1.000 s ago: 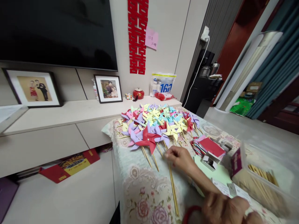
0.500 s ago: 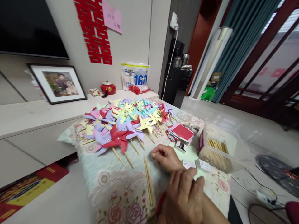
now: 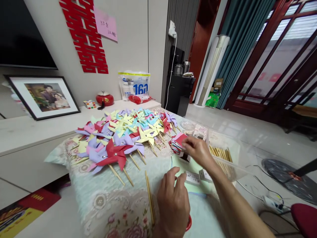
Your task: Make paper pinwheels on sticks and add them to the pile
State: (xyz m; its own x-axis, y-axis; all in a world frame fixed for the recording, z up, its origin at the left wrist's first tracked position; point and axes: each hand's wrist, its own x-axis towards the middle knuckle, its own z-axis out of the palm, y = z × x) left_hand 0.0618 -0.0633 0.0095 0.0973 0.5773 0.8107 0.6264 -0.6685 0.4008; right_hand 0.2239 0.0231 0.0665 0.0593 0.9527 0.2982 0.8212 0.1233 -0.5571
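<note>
My right hand (image 3: 196, 149) reaches over a small white box (image 3: 184, 156) beside the stack of coloured paper squares (image 3: 177, 142). Its thumb and fingertips are pinched together; whatever may be between them is hidden. Nearer to me, my left hand (image 3: 173, 201) rests low over the table with bent fingers, a little apart, holding nothing visible. Left of it lie two thin wooden sticks (image 3: 150, 198). Part of a red-handled tool (image 3: 189, 223) shows from beneath this hand. Paper pinwheels (image 3: 116, 153) on sticks are piled across the table's left and far side.
A clear plastic bin (image 3: 237, 165) of wooden sticks (image 3: 220, 152) stands at right. Small white boxes (image 3: 193, 178) lie before it on pale green paper. Behind the table, a cabinet holds a framed photo (image 3: 47, 96), a red jar (image 3: 104, 98) and a plastic bag (image 3: 135, 84).
My right hand has moved from beside the sticks, away and rightward to the small box. The left hand no longer overlaps the right forearm and sits further left. The view has shifted slightly.
</note>
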